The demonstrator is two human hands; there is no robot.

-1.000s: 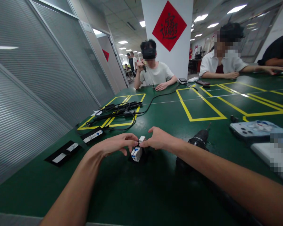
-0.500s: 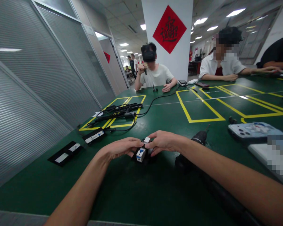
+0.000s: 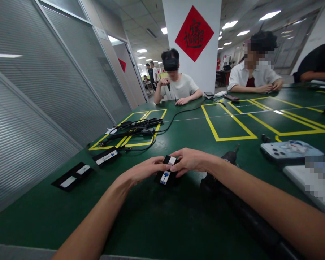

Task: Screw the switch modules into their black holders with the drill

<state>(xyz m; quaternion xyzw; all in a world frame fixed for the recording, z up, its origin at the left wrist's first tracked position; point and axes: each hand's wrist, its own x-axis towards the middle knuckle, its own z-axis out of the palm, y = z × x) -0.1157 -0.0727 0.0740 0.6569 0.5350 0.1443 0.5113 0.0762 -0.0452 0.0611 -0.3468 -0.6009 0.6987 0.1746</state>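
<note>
White block (image 3: 165, 177) with a blue fitting lies on a flat, dark plate (image 3: 167, 159) over the glossy green bench (image 3: 141, 216); bench contact appears likely but is shadowed. Its long axis runs away from the wearer, far end angled right. Left hand (image 3: 148, 168) and right hand (image 3: 189, 161) pinch the plate's sides, thumbs nearly meeting mid-length.

Table: green tabletop (image 3: 138, 220), yellow-taped
Pillar: white (image 3: 165, 21), our red diamond sign (image 3: 194, 33) mounted
Ceiling: lit panels (image 3: 270, 15)
Left: blinds (image 3: 24, 97) behind glass
</note>
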